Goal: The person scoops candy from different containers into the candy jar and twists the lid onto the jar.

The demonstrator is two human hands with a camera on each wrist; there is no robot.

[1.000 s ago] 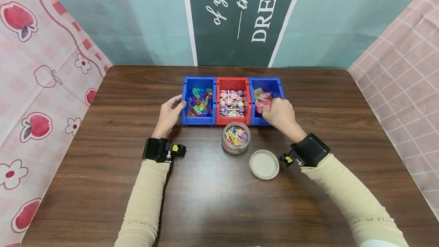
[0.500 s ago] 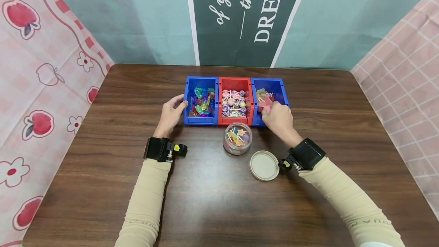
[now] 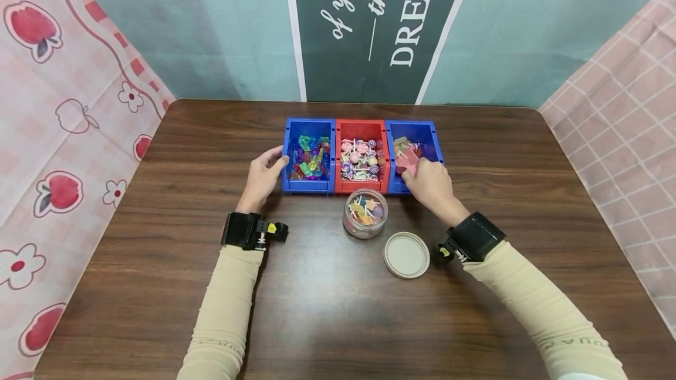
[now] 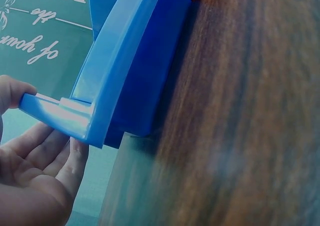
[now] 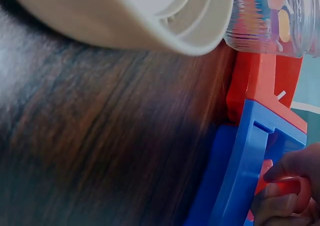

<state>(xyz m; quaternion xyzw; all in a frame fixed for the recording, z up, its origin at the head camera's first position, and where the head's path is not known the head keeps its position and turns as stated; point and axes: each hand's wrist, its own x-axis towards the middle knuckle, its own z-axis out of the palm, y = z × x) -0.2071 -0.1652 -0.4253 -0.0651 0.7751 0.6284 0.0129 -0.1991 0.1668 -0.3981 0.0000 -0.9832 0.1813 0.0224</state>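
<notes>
My left hand grips the outer wall of the left blue bin, thumb on the rim and fingers beneath it in the left wrist view. Small translucent colourful pieces lie in that bin. My right hand reaches over the front of the right blue bin and holds a pink scoop by its handle. The scoop's head lies among the yellowish and pink pieces there. Between the two blue bins, a red bin holds several tiny lollipops.
A clear jar with small star and round lollipops stands before the red bin. Its pale round lid lies to its front right on the brown wooden table. A printed curtain hangs behind the table.
In the right bin, the scoop has tipped, showing a flatter pink face, with my right hand turning slightly alongside it. My left hand keeps its hold. The head view has shifted a little.
</notes>
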